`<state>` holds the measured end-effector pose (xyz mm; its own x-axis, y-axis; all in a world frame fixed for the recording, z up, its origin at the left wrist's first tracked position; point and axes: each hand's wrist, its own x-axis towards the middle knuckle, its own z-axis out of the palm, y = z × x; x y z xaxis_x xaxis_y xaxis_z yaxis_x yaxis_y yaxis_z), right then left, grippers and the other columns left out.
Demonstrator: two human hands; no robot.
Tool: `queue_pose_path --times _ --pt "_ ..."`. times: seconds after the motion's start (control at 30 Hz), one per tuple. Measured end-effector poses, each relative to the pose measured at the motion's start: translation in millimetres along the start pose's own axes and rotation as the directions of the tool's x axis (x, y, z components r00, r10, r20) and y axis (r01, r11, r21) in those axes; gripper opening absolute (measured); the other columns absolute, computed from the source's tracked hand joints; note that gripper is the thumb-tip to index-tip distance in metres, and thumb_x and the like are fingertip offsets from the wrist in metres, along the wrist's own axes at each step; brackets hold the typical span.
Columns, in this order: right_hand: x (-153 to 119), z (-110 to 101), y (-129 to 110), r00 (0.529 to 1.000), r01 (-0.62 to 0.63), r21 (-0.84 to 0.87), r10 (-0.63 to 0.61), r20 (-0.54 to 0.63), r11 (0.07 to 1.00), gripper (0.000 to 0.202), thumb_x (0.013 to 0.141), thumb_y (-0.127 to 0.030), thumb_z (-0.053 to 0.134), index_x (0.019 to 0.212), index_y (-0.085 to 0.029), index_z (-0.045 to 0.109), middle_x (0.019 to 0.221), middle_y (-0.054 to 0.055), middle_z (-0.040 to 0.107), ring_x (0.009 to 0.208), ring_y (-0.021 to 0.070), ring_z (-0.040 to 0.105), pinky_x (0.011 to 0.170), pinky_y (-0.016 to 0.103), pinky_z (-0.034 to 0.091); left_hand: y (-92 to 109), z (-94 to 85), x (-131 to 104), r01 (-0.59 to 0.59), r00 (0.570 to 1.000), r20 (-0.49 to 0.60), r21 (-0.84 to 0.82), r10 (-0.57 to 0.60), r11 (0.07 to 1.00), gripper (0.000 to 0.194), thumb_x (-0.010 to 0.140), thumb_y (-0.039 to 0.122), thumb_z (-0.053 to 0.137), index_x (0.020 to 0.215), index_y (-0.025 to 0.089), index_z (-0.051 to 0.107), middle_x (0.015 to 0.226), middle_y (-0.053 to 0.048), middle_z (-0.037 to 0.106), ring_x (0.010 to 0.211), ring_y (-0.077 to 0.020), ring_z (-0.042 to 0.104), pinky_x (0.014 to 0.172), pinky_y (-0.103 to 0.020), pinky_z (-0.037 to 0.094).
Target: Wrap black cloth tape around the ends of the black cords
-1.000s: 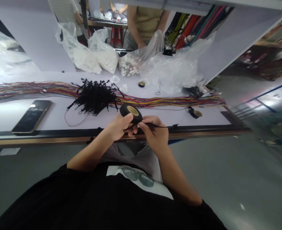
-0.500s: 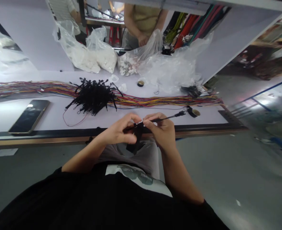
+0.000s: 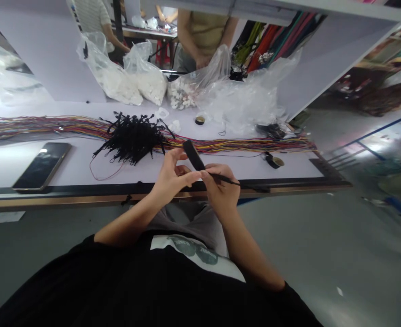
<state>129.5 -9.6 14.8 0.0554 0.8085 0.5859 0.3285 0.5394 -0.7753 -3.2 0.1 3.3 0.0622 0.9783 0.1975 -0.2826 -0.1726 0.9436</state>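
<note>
Taping a black cable (image 3: 225, 178), as we judge it, near the front of the desk (image 3: 146, 175).
We see the right hand (image 3: 223, 190) pinching the black cable; the left hand (image 3: 169, 180) is half-curled, its hold uncertain. The tape roll (image 3: 194, 155) stands tilted beside the fingertips. We should keep the pull even, the black cable straight, and each turn overlapping.
</note>
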Motion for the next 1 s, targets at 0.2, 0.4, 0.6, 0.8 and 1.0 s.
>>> queue_pose_path --times 0.2,0.4,0.6,0.8,1.0 --pt "-5 4 2 0.991 -0.134 0.097 0.130 0.043 0.986 0.014 0.073 -0.028 0.065 0.065 -0.023 0.054 0.073 -0.001 0.067 0.067 0.0143 0.064 0.064 0.029 0.051 -1 -8.2 10 0.346 0.918 0.267 -0.179 -0.293 0.921 0.046 0.057 0.056 0.070 0.074 0.018 0.050 0.057 0.003 0.047 0.044 -0.0057 0.043 0.037 -0.019 0.030" --pt "4 -3 11 0.904 -0.415 0.258 0.428 0.007 0.872 0.022 0.068 -0.034 0.068 0.066 -0.021 0.051 0.052 -0.007 0.059 0.047 0.0117 0.059 0.052 0.025 0.048 9 -18.9 -8 0.046 0.949 0.311 0.027 -0.052 0.999 0.064 0.040 0.037 0.086 0.093 0.019 0.057 0.092 -0.004 0.060 0.088 -0.0190 0.057 0.078 -0.031 0.048" --pt "8 -16 0 0.966 -0.245 0.070 0.238 0.099 0.967 0.017 0.067 -0.026 0.070 0.061 -0.021 0.056 0.066 -0.003 0.065 0.063 0.0122 0.061 0.064 0.027 0.047 -1 -23.2 -8 -0.030 0.890 0.455 0.143 -0.039 0.989 0.051 0.064 0.047 0.071 0.103 0.020 0.053 0.099 -0.005 0.056 0.086 -0.0163 0.055 0.072 -0.027 0.046" --pt "1 -10 4 0.979 -0.204 0.061 0.203 0.021 0.977 0.018 0.068 -0.029 0.070 0.061 -0.021 0.055 0.064 -0.003 0.063 0.062 0.0120 0.058 0.063 0.027 0.046 -8 0.1 -2 -0.084 0.991 0.125 0.398 0.036 0.913 0.010 0.072 0.020 0.059 0.078 0.019 0.050 0.070 0.004 0.048 0.066 -0.0096 0.047 0.062 -0.022 0.038" --pt "-3 -5 7 0.916 -0.372 0.151 0.335 0.222 0.916 0.017 0.074 -0.037 0.065 0.079 -0.021 0.058 0.059 -0.006 0.054 0.051 0.0094 0.052 0.050 0.024 0.043 -8 0.6 -1 -0.240 0.971 0.138 0.529 0.197 0.814 0.013 0.074 0.015 0.053 0.062 0.019 0.053 0.067 0.000 0.054 0.070 -0.0136 0.051 0.067 -0.026 0.039"
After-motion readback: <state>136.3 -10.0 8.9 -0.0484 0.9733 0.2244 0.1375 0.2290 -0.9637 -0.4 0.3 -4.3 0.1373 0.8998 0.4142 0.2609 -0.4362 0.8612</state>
